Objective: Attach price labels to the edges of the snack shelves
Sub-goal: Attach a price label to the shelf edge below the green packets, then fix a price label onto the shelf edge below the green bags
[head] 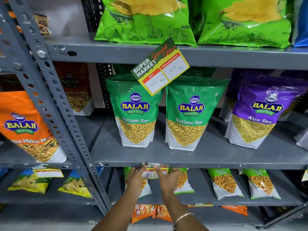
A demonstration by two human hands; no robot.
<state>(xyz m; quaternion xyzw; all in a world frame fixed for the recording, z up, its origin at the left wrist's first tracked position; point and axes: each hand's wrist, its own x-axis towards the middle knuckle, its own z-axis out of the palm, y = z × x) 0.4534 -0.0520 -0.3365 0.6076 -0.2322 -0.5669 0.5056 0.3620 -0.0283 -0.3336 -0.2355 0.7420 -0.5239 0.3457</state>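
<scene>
A green and yellow price label [154, 170] lies against the front edge of the grey middle shelf [216, 164], below two green Ratlami Sev bags [135, 112]. My left hand [135, 176] presses the label's left side with the thumb near its top corner. My right hand [167, 178] holds its right side, fingers on the paper. Both hands partly cover the label. Another price label [160, 66], marked 40 and 20 Rs, hangs tilted from the edge of the upper shelf [233, 59].
A purple Aloo Sev bag [256, 114] stands to the right, orange mix bags [25, 127] to the left behind a slotted grey upright [66, 114]. Green chip bags [146, 20] fill the top shelf. Lower shelves hold more snack bags and a label [48, 171].
</scene>
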